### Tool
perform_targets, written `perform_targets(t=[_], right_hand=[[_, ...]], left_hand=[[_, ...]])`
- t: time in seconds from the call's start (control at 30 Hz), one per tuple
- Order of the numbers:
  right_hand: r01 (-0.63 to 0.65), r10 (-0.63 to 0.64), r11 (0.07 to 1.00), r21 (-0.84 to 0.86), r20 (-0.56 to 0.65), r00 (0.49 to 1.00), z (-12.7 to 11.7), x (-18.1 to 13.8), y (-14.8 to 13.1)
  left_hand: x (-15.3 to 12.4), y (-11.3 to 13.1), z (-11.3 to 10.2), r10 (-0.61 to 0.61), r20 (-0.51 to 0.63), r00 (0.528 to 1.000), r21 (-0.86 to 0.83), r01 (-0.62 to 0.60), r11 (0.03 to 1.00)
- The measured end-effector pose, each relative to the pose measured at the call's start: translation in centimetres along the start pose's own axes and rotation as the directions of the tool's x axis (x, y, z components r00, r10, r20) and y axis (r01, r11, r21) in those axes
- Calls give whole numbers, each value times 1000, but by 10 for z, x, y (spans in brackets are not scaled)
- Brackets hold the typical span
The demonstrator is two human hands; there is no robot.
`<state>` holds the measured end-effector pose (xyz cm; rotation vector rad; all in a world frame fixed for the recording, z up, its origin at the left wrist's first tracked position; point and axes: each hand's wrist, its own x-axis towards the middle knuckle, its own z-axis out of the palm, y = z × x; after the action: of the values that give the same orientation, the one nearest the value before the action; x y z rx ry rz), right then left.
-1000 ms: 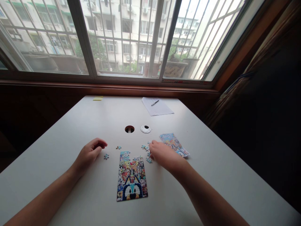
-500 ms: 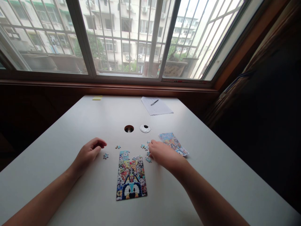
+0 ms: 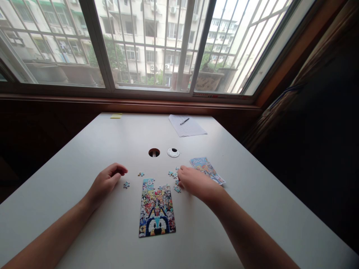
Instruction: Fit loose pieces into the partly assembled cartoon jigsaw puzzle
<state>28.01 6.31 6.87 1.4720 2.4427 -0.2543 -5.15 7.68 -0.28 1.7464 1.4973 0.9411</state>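
Note:
A partly assembled jigsaw puzzle (image 3: 157, 213) lies flat in front of me, with a dark-eared blue dog face at its near end and a gap along its far edge. My right hand (image 3: 196, 183) is to its right, fingers bent down together among several loose puzzle pieces (image 3: 177, 189); its fingertips are partly hidden, and whatever they hold cannot be made out. On the left, my left hand (image 3: 105, 183) rests on its side, thumb apart from loosely curled fingers, holding nothing. Near it lie a loose piece (image 3: 126, 185) and a small group of pieces (image 3: 141, 174).
Beyond my right hand is a printed picture sheet (image 3: 207, 168), partly covered by it. The white table (image 3: 126, 142) has a round cable hole (image 3: 154, 152) and its cap (image 3: 173, 152). Farther back are papers (image 3: 190, 129), a pen (image 3: 184, 121) and yellow sticky notes (image 3: 116, 116).
The view has shifted very slightly. Both hands stay in nearly the same places, and the puzzle and loose pieces show no clear movement.

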Motion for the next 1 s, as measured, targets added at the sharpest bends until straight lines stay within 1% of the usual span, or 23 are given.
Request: perform_targets(t=[0.3, 0.47, 0.57, 0.63, 0.67, 0.7, 0.73, 0.77, 0.8, 0.83, 0.87, 0.9, 0.93, 1.0], right_hand=[[11, -11, 1000, 12, -17, 1000, -5, -4, 2], [82, -79, 996, 28, -99, 992, -2, -4, 2], [176, -170, 984, 33, -134, 976, 4, 0, -1], [231, -222, 972, 44, -149, 964, 6, 3, -4], [245, -236, 968, 46, -151, 960, 7, 4, -7], [257, -248, 965, 46, -152, 957, 7, 6, -10], [267, -258, 963, 44, -152, 954, 7, 8, -13], [276, -267, 960, 45, -155, 951, 7, 10, -16], [291, -280, 956, 47, -161, 946, 8, 13, -19], [307, -294, 950, 53, -168, 941, 8, 15, -22], [320, -306, 946, 56, -177, 935, 9, 17, -25], [334, -318, 941, 57, -185, 930, 10, 20, -28], [340, -325, 939, 54, -191, 926, 12, 22, -30], [337, -321, 940, 49, -202, 925, 15, 26, -32]], left_hand=[[-1, 5, 1, 3, -3, 1000, -11, -3, 1000], [-2, 6, 1, 17, 7, 1000, 9, -18, 1000], [-3, 7, 2, 66, 18, 998, 57, -67, 996], [-4, 8, 4, 144, 26, 989, 107, -146, 983], [-6, 10, 6, 206, 30, 978, 134, -208, 969], [-7, 12, 8, 289, 40, 956, 168, -292, 942], [-9, 14, 10, 384, 81, 920, 207, -393, 896], [-11, 16, 13, 472, 120, 873, 246, -487, 838], [-14, 19, 15, 543, 181, 820, 265, -573, 776], [-16, 21, 17, 591, 249, 767, 272, -641, 718], [-18, 23, 20, 625, 309, 717, 268, -696, 666], [-20, 25, 22, 641, 350, 683, 271, -729, 628], [-22, 26, 24, 642, 406, 651, 275, -757, 593], [-23, 27, 27, 642, 472, 605, 288, -794, 536]])
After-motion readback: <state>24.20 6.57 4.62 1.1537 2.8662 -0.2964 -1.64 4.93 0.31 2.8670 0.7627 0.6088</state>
